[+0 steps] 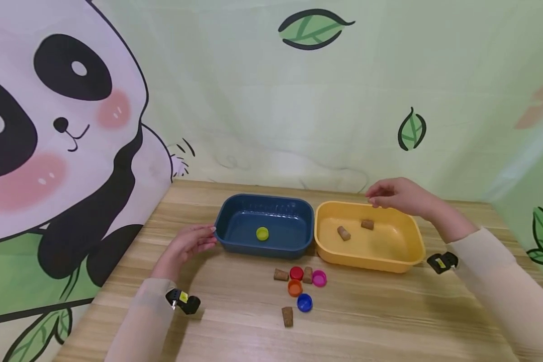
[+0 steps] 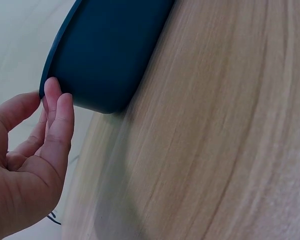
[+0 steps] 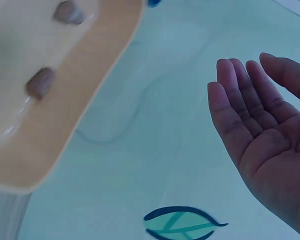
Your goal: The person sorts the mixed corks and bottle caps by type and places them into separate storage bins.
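Blue tray [image 1: 235, 236] edge touched, left hand [image 1: 187, 245]

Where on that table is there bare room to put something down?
Bare wood lies along the near edge of the table, right of the lone cork, and left of the blue tray. It is crowded in front of both trays, where the caps and corks cluster.

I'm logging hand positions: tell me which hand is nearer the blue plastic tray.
Left. The left hand touches the blue plastic tray at its left wall with its fingertips; the right hand hovers open above the yellow plastic tray's far rim.
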Motion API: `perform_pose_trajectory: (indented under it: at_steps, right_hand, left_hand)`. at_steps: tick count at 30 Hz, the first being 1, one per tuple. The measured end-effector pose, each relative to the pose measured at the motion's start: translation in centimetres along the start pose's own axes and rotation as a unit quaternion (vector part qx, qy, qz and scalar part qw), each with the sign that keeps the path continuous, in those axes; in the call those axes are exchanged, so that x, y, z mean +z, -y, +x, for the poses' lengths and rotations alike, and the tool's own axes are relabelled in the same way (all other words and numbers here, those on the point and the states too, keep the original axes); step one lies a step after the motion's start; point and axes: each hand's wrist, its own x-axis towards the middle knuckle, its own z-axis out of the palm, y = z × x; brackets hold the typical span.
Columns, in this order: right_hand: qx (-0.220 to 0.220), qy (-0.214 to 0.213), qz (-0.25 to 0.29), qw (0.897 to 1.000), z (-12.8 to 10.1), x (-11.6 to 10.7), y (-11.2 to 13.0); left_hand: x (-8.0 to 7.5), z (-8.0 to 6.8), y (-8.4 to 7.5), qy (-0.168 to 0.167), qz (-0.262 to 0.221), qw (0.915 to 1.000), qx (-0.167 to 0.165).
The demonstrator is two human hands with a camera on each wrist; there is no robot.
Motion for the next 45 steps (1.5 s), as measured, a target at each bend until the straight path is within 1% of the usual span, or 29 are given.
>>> perform_pose_trajectory:
  at_steps: [5, 8, 12, 18, 22, 24, 30, 37, 41, 45]
  right_hand:
    - [-0.017, -0.02, 0.027, 0.999, -1.0, 0.5, 1.2]
    - [-0.032, -0.027, 0.033, 0.999, -1.6, 1.0, 1.9]
    - [-0.046, -0.024, 0.04, 0.998, -2.3, 1.9, 2.6]
    - [-0.059, -0.018, 0.052, 0.997, -3.4, 3.8, 3.2]
    - [-0.084, -0.023, 0.062, 0.994, -3.8, 5.2, 3.2]
    - [-0.088, -0.023, 0.07, 0.993, -4.1, 5.9, 3.3]
    - [-0.083, -0.012, 0.081, 0.993, -4.6, 7.9, 3.4]
    - [-0.074, -0.006, 0.099, 0.992, -4.7, 10.5, 2.9]
    - [-0.083, 0.003, 0.111, 0.99, -4.7, 11.8, 2.6]
    - [-0.092, 0.026, 0.124, 0.988, -4.6, 13.1, 2.2]
  left_hand:
    - [0.0, 0.0, -0.2, 0.003, 0.0, 1.0, -0.002]
    - [0.1, 0.0, -0.2, 0.001, 0.0, 1.0, -0.002]
    - [0.1, 0.0, -0.2, 0.004, -0.005, 1.0, -0.002]
    - [0.1, 0.0, -0.2, -0.003, -0.004, 0.9999, -0.01]
    - [0.0, 0.0, -0.3, -0.002, 0.0, 0.9999, -0.01]
    - [0.0, 0.0, -0.3, -0.002, 0.001, 0.9999, -0.01]
    - [0.0, 0.0, -0.1, 0.0, 0.0, 1.0, -0.01]
    - [0.1, -0.1, 0.0, 0.0, -0.002, 1.0, -0.008]
    - [0.0, 0.0, 0.0, 0.006, -0.004, 1.0, -0.001]
    - [0.1, -0.1, 0.0, 0.005, -0.004, 1.0, -0.001]
